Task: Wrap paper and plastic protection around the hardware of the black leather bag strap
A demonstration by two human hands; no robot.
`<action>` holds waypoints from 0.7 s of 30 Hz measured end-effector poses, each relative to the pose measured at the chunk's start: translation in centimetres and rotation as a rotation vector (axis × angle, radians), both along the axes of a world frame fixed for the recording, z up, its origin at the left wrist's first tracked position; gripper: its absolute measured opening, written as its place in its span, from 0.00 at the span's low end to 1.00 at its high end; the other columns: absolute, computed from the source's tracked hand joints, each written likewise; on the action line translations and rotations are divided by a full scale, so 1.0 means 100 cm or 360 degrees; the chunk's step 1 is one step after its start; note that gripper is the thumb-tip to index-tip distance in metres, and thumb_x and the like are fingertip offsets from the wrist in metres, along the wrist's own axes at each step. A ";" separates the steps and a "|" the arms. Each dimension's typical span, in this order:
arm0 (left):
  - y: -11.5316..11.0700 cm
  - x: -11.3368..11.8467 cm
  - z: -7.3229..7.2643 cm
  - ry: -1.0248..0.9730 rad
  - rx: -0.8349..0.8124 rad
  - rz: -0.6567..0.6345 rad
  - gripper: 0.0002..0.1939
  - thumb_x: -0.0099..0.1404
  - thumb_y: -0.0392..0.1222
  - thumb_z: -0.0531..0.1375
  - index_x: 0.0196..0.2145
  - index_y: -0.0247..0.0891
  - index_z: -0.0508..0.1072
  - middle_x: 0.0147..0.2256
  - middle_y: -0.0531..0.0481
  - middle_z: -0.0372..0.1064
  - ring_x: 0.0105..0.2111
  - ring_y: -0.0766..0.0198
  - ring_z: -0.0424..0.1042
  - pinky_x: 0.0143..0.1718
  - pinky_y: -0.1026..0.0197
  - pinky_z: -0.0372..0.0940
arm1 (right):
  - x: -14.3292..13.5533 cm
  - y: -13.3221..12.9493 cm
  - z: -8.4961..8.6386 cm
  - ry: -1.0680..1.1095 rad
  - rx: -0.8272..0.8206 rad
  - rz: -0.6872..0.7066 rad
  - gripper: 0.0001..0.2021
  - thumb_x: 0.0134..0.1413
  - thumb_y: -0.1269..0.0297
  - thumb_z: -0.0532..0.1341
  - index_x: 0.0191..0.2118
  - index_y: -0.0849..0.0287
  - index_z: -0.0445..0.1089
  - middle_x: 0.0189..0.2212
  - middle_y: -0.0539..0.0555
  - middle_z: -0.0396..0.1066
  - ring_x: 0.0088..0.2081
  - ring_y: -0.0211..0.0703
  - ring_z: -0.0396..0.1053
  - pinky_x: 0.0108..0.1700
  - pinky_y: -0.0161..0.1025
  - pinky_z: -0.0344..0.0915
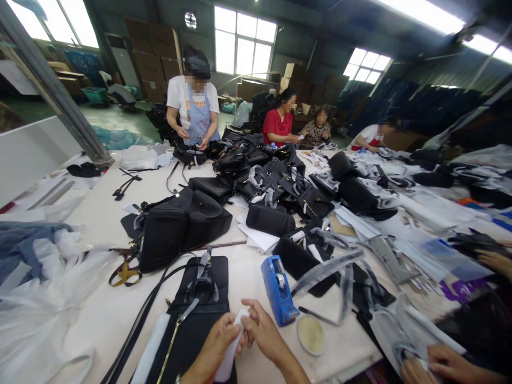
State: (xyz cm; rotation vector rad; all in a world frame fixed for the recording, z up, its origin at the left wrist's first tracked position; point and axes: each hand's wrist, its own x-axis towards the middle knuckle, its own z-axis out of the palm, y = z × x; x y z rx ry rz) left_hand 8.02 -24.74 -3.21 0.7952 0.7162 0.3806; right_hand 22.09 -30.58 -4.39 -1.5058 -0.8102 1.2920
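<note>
A folded white strip (pixel 227 361), paper or thin foam, stands up between my two hands. My left hand (pixel 216 341) is closed round its middle, the thumb pressed along it. At the strip's upper end, the thumb and fingers of my right hand (pixel 262 329) pinch it, with the index finger stretched past the top. Under my hands lies a black bag (pixel 188 330) with a gold zipper, its straps running off to the left. A blue tape dispenser (pixel 277 290) stands just beyond my right hand, beside a small round dish (pixel 311 334) with a yellowish top.
Black bags (pixel 184 229) and a large heap of more bags (pixel 276 176) cover the table's middle. White wrapping (pixel 52 309) lies at left. A co-worker's hands (pixel 444 362) work at lower right. Several people sit or stand across the table, one in a blue apron (pixel 199 120).
</note>
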 end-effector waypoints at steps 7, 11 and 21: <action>-0.008 -0.005 -0.007 0.0173 -0.0060 -0.0049 0.27 0.55 0.63 0.60 0.39 0.35 0.68 0.28 0.46 0.74 0.24 0.62 0.71 0.25 0.63 0.60 | -0.004 0.014 0.008 -0.0396 -0.0103 -0.0041 0.13 0.55 0.53 0.55 0.34 0.58 0.67 0.20 0.44 0.65 0.18 0.34 0.63 0.19 0.29 0.56; -0.012 -0.028 0.005 0.0038 -0.0312 -0.0160 0.26 0.61 0.60 0.56 0.43 0.32 0.72 0.33 0.41 0.75 0.30 0.60 0.72 0.34 0.60 0.63 | -0.023 -0.001 -0.005 -0.0175 -0.0032 -0.0395 0.20 0.54 0.48 0.56 0.44 0.58 0.67 0.26 0.49 0.69 0.26 0.40 0.68 0.26 0.34 0.65; -0.023 -0.036 0.018 -0.0082 -0.0312 0.0002 0.19 0.62 0.51 0.60 0.41 0.32 0.76 0.35 0.40 0.76 0.35 0.57 0.72 0.40 0.59 0.63 | -0.097 -0.045 -0.019 -0.0309 0.0010 -0.0688 0.21 0.60 0.53 0.52 0.56 0.54 0.60 0.52 0.57 0.67 0.52 0.46 0.67 0.52 0.40 0.65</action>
